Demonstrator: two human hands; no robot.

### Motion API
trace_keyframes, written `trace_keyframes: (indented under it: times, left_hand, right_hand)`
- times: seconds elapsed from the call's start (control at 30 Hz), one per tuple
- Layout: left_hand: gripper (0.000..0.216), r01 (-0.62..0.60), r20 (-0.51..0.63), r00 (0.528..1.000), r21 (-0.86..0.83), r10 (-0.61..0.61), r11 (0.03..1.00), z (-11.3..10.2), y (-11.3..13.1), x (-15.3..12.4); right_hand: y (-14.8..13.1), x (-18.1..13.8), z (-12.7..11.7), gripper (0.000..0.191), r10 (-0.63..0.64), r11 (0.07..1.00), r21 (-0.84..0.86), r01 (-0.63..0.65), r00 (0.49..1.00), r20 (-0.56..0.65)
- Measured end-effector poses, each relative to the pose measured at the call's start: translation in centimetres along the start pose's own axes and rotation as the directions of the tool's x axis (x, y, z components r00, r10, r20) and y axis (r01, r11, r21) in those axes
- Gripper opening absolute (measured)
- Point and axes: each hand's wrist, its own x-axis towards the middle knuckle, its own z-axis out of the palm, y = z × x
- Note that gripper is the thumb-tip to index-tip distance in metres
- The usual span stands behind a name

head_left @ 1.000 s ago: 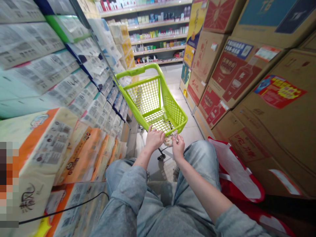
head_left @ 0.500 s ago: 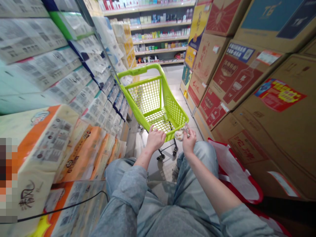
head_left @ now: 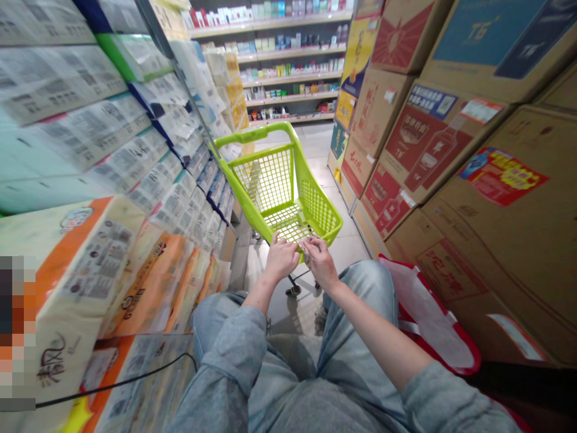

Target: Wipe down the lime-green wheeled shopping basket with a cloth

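Observation:
A lime-green shopping cart [head_left: 264,207] with a mesh basket stands in front of my knees. My left hand [head_left: 282,258] is closed over its near rim, knuckles up. Just to the right, my right hand [head_left: 319,260] is at the same rim, close to the left fingers. Its thumb and fingers are pinched together around something small that I cannot make out. The small clear bag with whitish contents from the earlier view does not show plainly now. In the basket I make out the grid floor and little else.
Packs of tissue [head_left: 148,282] are stacked along my left. Cardboard cartons [head_left: 451,144] rise on my right, with a red-and-white bag [head_left: 424,307] by my right leg. Stocked shelves [head_left: 288,54] cross the far end. A black cable [head_left: 135,376] runs at lower left.
My right hand has moved left along the rim, beside my left hand. The small clear bag it held has gone from plain sight. My left hand and the cart have hardly moved.

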Motion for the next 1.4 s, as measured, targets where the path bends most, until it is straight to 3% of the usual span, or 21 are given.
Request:
trace_keyframes:
  times: [0.17, 0.27, 0.37, 0.53, 0.67, 0.87, 1.0, 1.1, 1.23, 1.4]
  left_hand:
    - [0.02, -0.023, 0.004, 1.0, -0.008, 0.023, 1.0, -0.3, -0.2, -0.4]
    - [0.019, -0.024, 0.004, 1.0, -0.003, 0.024, 1.0, -0.2, -0.1, -0.4]
    - [0.018, -0.014, 0.004, 1.0, 0.002, 0.014, 1.0, 0.0, 0.3, -0.3]
    - [0.014, 0.019, -0.006, 1.0, -0.001, -0.019, 1.0, 0.2, 1.0, -0.1]
    - [0.012, 0.026, -0.006, 1.0, 0.011, -0.025, 1.0, 0.1, 1.0, -0.3]
    - [0.012, 0.025, 0.01, 1.0, 0.035, -0.025, 0.999, -0.1, 0.8, -0.6]
    - [0.032, 0.045, -0.024, 0.999, -0.044, -0.046, 0.998, 0.1, 1.2, -0.6]
    - [0.053, 0.06, -0.051, 0.996, -0.124, -0.067, 0.991, 0.3, 1.7, -0.6]
    - [0.075, 0.025, -0.043, 0.999, -0.178, -0.033, 0.984, 0.5, 2.1, -0.9]
    - [0.081, -0.006, -0.024, 1.0, -0.203, 0.001, 0.979, 0.6, 2.6, -0.9]
  right_hand:
    - [3.5, 1.9, -3.6, 0.033, -0.029, 0.998, -0.05, 0.032, 0.998, 0.053]
    - [6.0, 3.7, -6.0, 0.03, 0.046, 0.994, -0.1, -0.046, 0.999, -0.005]
    - [7.2, 5.2, -6.7, 0.029, 0.127, 0.977, -0.164, -0.137, 0.99, -0.065]
    - [4.9, 4.9, -4.0, 0.025, 0.119, 0.95, -0.291, -0.117, 0.993, -0.014]
    - [2.8, 3.5, -2.2, 0.027, 0.073, 0.963, -0.259, -0.071, 0.997, -0.002]
    - [2.4, 2.6, -3.1, 0.038, 0.085, 0.995, -0.052, -0.081, 0.994, 0.071]
    - [1.5, 2.7, -3.3, 0.031, 0.036, 0.999, -0.001, -0.037, 0.994, 0.107]
    - [0.7, 2.9, -2.8, 0.026, -0.043, 0.984, -0.165, 0.072, 0.984, 0.173]
    - [1.1, 3.4, -2.4, 0.03, -0.036, 0.874, -0.464, 0.143, 0.972, 0.233]
    - [3.8, 4.8, -4.2, 0.031, 0.043, 0.809, -0.576, 0.12, 0.964, 0.261]
